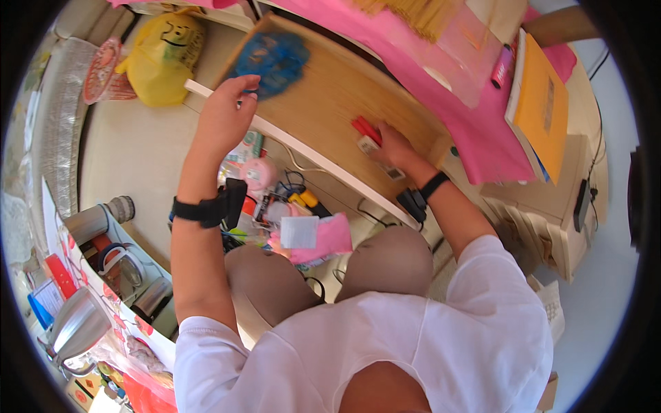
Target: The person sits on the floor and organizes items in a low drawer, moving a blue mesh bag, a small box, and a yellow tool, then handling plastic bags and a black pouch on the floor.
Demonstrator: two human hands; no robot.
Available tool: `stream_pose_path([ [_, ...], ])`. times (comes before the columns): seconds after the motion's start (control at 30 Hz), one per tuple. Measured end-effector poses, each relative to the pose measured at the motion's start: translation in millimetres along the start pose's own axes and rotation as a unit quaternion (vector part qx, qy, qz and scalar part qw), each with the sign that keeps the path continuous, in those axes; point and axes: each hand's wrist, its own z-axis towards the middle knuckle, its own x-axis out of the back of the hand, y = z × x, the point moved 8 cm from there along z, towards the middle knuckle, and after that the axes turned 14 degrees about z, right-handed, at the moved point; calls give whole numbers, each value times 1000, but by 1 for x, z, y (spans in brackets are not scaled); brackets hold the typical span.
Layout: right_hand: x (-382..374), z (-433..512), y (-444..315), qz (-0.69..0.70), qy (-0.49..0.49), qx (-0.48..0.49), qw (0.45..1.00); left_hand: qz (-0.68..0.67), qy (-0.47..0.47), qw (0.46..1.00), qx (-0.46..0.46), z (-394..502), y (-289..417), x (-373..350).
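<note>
In front of me is an open wooden drawer with a white front edge. My left hand is raised over the drawer's left end, fingers loosely bent and apart, with nothing clear in them. Close by its fingertips, a crumpled blue plastic bag lies in the drawer. Towards the right end, my right hand grips small red sticks and a white block-shaped item just above the drawer bottom. Its palm side is hidden. Another small white piece shows beneath that hand.
Between drawer and knees lies a pile with a pink round container, a yellow-and-black tool and a pink packet. A pink-covered table borders the far side. A yellow bag sits left; a metal kettle stands lower left.
</note>
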Motion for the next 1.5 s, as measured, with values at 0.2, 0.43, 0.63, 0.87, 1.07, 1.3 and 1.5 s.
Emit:
stream_pose_path([
  [0.2,-6,-7,-7,-67,46,37,996,359,-114,924,-69,75,-45,-34],
  [0.43,-16,-13,-25,-84,-9,41,996,478,-170,862,-16,96,-81,-77],
  [0.63,3,12,-52,350,-60,-3,935,198,0,972,130,109,-83,-23],
  [0.87,-28,96,-194,606,-235,-12,760,219,62,974,9,95,-61,-7],
  [1.07,-85,130,-229,579,-301,-46,757,183,50,982,-20,80,-58,-6],
  [1.3,-70,170,-232,660,-189,-23,727,177,39,974,-139,58,-38,-13],
  [1.5,-62,188,-248,749,-103,21,654,200,23,980,-4,57,-54,-17],
])
